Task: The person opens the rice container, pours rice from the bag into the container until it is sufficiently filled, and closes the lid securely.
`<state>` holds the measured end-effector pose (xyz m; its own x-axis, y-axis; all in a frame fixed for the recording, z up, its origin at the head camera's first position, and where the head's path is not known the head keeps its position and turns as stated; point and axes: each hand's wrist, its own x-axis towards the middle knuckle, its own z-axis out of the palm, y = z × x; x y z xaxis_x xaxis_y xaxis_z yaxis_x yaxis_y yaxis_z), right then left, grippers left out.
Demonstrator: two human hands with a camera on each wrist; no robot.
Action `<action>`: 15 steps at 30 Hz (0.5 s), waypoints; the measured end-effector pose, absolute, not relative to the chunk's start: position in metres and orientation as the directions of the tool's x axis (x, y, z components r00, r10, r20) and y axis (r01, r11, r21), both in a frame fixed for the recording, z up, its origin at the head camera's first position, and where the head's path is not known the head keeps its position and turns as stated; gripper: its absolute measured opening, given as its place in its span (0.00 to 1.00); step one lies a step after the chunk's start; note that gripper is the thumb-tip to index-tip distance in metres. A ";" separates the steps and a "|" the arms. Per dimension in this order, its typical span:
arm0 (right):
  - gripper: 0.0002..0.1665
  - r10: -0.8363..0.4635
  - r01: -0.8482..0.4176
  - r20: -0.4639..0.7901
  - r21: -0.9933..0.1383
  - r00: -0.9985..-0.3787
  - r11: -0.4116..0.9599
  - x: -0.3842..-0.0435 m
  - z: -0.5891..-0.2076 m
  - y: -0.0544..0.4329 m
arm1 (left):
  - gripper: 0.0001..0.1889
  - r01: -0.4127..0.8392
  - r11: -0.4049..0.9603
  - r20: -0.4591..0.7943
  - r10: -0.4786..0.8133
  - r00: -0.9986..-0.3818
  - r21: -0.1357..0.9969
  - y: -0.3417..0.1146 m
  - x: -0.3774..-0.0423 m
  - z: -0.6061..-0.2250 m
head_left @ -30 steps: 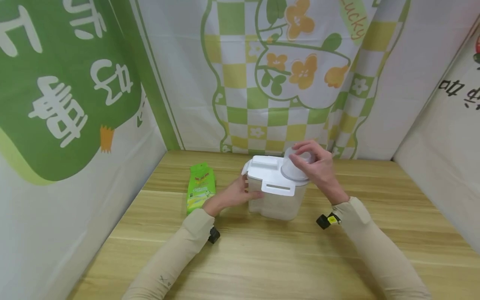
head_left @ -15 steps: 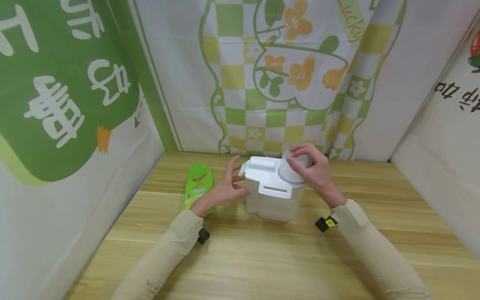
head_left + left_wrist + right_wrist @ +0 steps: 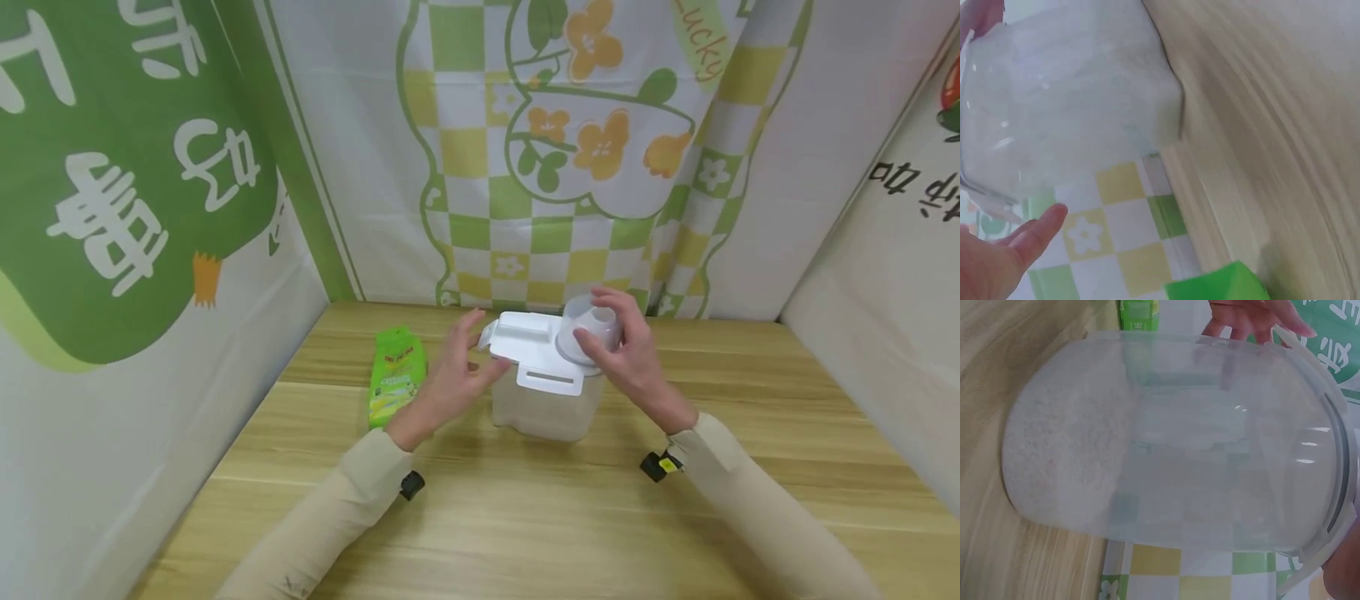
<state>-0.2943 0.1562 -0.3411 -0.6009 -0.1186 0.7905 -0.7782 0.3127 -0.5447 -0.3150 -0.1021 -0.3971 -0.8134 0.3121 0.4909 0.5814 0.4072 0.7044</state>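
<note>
A translucent storage container (image 3: 543, 414) with a white lid (image 3: 521, 342) stands upright on the wooden table. Pale, rice-like grains (image 3: 1066, 437) fill its lower part in the right wrist view. On the lid's right side sits a clear measuring cup (image 3: 577, 312); my right hand (image 3: 637, 354) holds it, thumb in front and fingers around the far side. My left hand (image 3: 453, 379) is beside the container's left end, fingers spread near the raised latch (image 3: 487, 335), thumb right at the lid's front corner. In the left wrist view its fingertips (image 3: 1054, 215) extend just below the latch.
A green packet (image 3: 397, 375) lies on the table (image 3: 540, 517) to the left, partly behind my left wrist. Printed cloth walls (image 3: 465, 225) enclose the table at the back and both sides.
My left hand let go of the container's side, drew back left, then came up toward the lid's left end. My right hand's grip on the cup widened and shifted slightly; the container stayed put.
</note>
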 end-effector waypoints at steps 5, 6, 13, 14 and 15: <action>0.38 -0.106 -0.713 0.729 -0.611 -0.676 0.344 -0.296 -0.352 0.163 | 0.43 0.573 0.462 0.483 0.308 -0.820 0.677 -0.095 -0.307 -0.394; 0.40 -0.104 -0.698 0.718 -0.616 -0.688 0.366 -0.297 -0.355 0.165 | 0.43 0.579 0.467 0.488 0.311 -0.815 0.668 -0.093 -0.305 -0.394; 0.51 -0.133 -0.620 0.642 -0.635 -0.755 0.461 -0.301 -0.375 0.178 | 0.43 0.679 0.469 0.573 0.370 -0.731 0.564 -0.085 -0.304 -0.395; 0.52 -0.136 -0.610 0.627 -0.648 -0.767 0.455 -0.301 -0.376 0.180 | 0.43 0.684 0.475 0.577 0.374 -0.726 0.553 -0.085 -0.304 -0.395; 0.53 -0.139 -0.603 0.614 -0.661 -0.777 0.447 -0.302 -0.379 0.182 | 0.43 0.680 0.485 0.573 0.373 -0.730 0.550 -0.084 -0.303 -0.395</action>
<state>-0.3016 0.1817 -0.3785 -0.7767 -0.1387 0.6144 -0.6027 0.4468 -0.6611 -0.3033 -0.0837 -0.3952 -0.7296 0.3726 0.5734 0.6800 0.4846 0.5503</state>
